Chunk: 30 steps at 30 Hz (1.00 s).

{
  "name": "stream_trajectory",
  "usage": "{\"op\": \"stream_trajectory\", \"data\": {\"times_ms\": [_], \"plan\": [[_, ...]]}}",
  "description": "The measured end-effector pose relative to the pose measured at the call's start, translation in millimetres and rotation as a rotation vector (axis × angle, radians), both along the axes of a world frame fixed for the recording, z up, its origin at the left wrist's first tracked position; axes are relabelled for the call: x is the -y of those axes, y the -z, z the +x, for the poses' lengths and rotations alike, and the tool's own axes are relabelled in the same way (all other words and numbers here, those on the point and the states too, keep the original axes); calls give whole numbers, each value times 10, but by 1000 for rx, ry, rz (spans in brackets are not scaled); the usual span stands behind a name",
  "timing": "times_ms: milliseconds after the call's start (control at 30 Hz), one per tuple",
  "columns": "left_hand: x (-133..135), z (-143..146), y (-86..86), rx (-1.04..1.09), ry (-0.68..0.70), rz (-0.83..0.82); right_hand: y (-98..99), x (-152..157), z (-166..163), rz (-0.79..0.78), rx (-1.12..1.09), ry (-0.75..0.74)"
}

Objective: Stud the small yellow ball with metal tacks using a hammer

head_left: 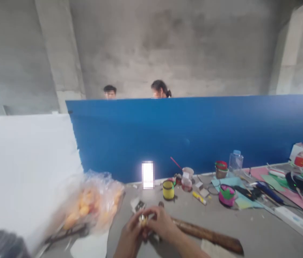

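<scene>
Close together over the grey tabletop [183,215], my left hand [130,231] and my right hand [163,224] meet with bent fingers. Between their fingertips is a small, shiny, pale-yellow thing [143,220], too blurred and covered to name. Both hands are closed around it. Beside my right hand lies a brown wooden handle [207,233], its upper end partly behind the wrist. Just beyond my fingers sits a small dark-and-white item [139,205], also blurred. A yellow cup-shaped container [168,190] with dark bands stands farther back.
Left is a clear plastic bag [92,200] of orange pieces. A bright screen [148,175] stands before the blue partition [194,132]; two people's heads show above it. At right are a yellow tube [199,197], a pink-green pot [227,195], a bottle [236,163] and a power strip [299,224].
</scene>
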<state>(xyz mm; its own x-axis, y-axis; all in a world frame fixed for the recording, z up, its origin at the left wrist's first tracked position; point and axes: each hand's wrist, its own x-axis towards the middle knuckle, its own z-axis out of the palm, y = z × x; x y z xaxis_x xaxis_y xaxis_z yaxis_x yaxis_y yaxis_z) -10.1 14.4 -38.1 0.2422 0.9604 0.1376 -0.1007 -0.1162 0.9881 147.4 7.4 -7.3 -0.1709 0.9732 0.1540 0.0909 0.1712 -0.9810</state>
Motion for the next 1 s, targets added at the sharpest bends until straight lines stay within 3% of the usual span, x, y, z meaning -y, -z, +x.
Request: {"op": "stream_trajectory", "data": {"times_ms": [67,200,600,867,1000], "plan": [[137,41,-139,125,42,-50,-110,91,17,-9,-15,-12],[228,63,-310,164,124,-32,-185,132,67,-68,-46,-26],[253,53,-274,155,86,-20,-142,131,82,-7,21,-15],[287,82,-286,173,63,-72,-147,114,137,-112,-38,-66],[244,93,-255,223,91,-104,-110,41,202,-13,71,76]]}}
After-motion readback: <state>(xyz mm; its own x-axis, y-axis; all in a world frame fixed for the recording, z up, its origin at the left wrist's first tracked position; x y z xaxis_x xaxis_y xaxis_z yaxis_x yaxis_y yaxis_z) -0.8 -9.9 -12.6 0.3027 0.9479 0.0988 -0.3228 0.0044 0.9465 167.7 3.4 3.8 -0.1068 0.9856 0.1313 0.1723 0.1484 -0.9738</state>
